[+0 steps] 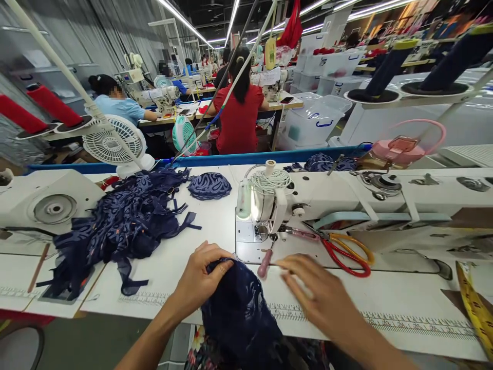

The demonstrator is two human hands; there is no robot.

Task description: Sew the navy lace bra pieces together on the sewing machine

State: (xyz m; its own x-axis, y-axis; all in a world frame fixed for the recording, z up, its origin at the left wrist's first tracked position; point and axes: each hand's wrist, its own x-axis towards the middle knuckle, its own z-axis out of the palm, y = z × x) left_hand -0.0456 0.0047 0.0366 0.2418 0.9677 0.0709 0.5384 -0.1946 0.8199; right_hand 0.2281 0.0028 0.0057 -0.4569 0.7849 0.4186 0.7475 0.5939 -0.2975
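Head view: pinching a navy lace cloth (242, 313) by its top edge with the left hand (202, 271), at bottom centre of the frame. Holding the right hand (318, 289) apart from it, lower right of centre, blurred, fingers bent; cannot tell whether gripping anything. Seen on the white surface (219, 221): a pink-handled tool (264, 264) between the hands, scissors (324, 237) by the sewing machine (321, 198) right of centre, a heap of navy pieces (127, 226) at left.

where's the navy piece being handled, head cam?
Head view, bottom centre: the navy piece is pinched in the left hand, extending past the table's front edge, with the right hand apart to its right.
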